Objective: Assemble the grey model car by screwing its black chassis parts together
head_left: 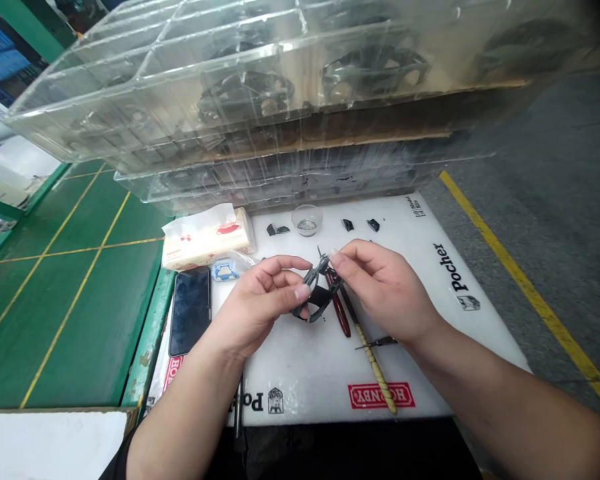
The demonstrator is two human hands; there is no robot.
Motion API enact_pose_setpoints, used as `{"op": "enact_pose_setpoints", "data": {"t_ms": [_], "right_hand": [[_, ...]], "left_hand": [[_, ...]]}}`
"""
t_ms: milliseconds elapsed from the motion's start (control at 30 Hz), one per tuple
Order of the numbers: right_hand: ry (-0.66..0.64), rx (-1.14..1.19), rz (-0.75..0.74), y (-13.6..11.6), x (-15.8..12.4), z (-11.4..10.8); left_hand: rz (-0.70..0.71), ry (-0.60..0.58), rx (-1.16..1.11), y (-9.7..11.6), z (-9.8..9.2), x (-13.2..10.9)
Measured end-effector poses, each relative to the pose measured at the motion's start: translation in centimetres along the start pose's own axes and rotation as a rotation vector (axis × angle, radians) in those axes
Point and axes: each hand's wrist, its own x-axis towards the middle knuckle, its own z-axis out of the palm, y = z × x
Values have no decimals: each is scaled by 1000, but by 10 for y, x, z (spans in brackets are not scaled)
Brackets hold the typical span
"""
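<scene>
Between both hands, above the white printed work mat (300, 373), is a dark grey plastic frame-like part (321, 300) with an open middle. My left hand (263, 300) pinches its left side between thumb and fingers. My right hand (387, 283) is closed at its upper right end, thumb against fingertips; the exact spot it grips is partly hidden. Under the right hand lie a dark red-handled tool (341, 315), a stick wrapped in yellowish tape (375, 367) and a thin dark tool (377, 343).
Clear plastic trays (260, 100) with dark parts are stacked behind the mat. Small dark pieces (347, 225) and a clear cup (307, 220) lie before them. A tissue pack (207, 237) and a phone (190, 312) sit left, beside a green table (55, 267).
</scene>
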Motion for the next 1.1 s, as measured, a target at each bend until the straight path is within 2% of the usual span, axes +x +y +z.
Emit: {"op": "enact_pose_setpoints", "data": {"t_ms": [133,267,467,667,900,1100], "right_hand": [[-71,81,41,1,4,-1],[-162,198,79,4,6,-3],[-118,153,54,5,7,-6],[-142,139,85,1,6,-6],[-182,229,39,3,5,-5],[-110,219,18,8,5,-2]], "left_hand": [[-42,-26,43,-1,-1,-1],[-10,-20,20,-2,-2,0],[31,-43,26,1,-2,0],[21,-65,1,1,-1,0],[-32,-3,-91,7,-1,0],[-48,-1,-172,12,-1,-1]]}}
